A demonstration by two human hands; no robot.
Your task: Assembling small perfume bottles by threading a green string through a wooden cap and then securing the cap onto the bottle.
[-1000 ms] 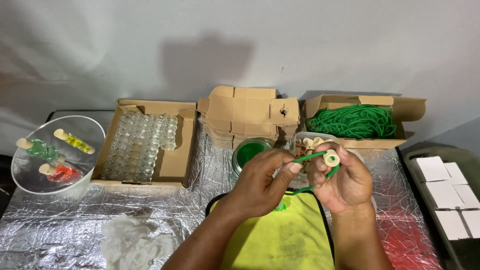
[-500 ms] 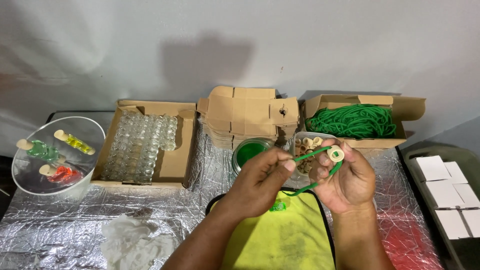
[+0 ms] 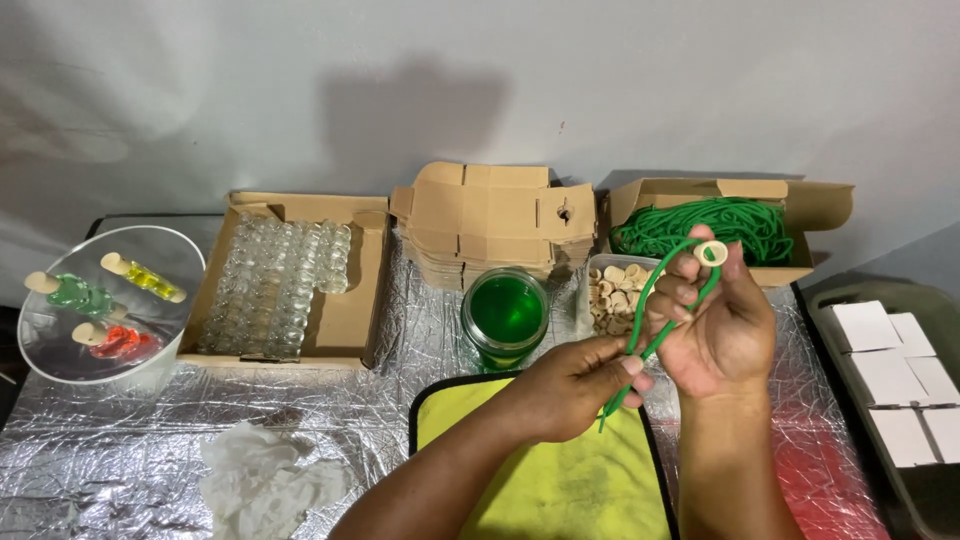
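Observation:
My right hand (image 3: 715, 325) is raised over the table and pinches a small pale ring (image 3: 711, 253) at its fingertips, with a green cord (image 3: 655, 310) looped through it. My left hand (image 3: 570, 385) pinches the lower part of the same cord just left of the right palm, and the cord's free ends hang down past its fingers. Both hands hover above a yellow cloth (image 3: 540, 480) with a black border. Behind them stand a glass jar of green liquid (image 3: 505, 315) and a clear tub of pale rings (image 3: 612, 290).
An open box of green cords (image 3: 730, 225) sits at the back right, a stack of flat cardboard boxes (image 3: 495, 215) at the back middle, a box of small glass bottles (image 3: 285, 275) to the left. A clear bowl (image 3: 105, 310) holds coloured bottles. White cards (image 3: 900, 375) lie right, crumpled tissue (image 3: 265, 480) front left.
My right hand has lifted the ring and cord higher. My left hand has slid down the cord, drawing the loop out longer.

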